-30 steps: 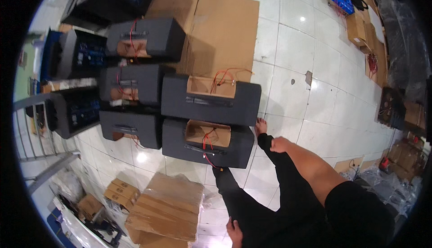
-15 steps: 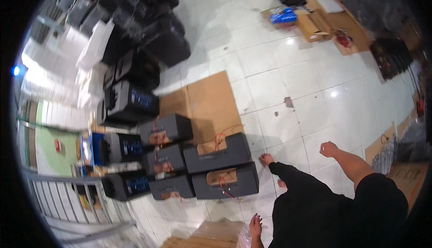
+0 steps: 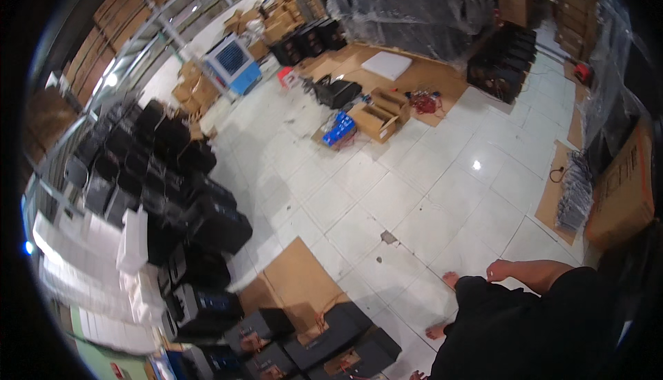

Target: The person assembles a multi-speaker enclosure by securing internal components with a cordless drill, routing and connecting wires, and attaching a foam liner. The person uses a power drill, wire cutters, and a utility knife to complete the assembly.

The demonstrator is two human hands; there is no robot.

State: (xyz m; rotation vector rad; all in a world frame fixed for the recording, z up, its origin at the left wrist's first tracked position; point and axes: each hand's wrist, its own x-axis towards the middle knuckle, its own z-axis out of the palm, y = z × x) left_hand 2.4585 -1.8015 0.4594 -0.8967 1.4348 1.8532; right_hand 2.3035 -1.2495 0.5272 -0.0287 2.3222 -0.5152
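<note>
My right hand (image 3: 498, 270) hangs in front of my dark-clothed leg, above the tiled floor. Its fingers are curled; a small pale spot shows at them, too small to name. Of my left hand (image 3: 418, 376) only the fingertips show at the lower edge, near the closest black box. The black boxes (image 3: 330, 333) lie in a group at lower left, with cut-outs where red wires (image 3: 321, 321) stick out. Beyond them a flat cardboard sheet (image 3: 297, 273) lies on the floor.
Black speaker cabinets (image 3: 221, 221) crowd the left, beside white foam pieces (image 3: 132, 242). Ahead are an open cardboard box (image 3: 373, 123), a blue package (image 3: 339, 129) and red wires (image 3: 426, 102). Black units (image 3: 502, 62) stand far right; a large carton (image 3: 621, 187) is at right.
My view has swung up and to the right, bringing the far end of the room in. The black boxes now sit lower in view. My left hand has mostly dropped out of sight.
</note>
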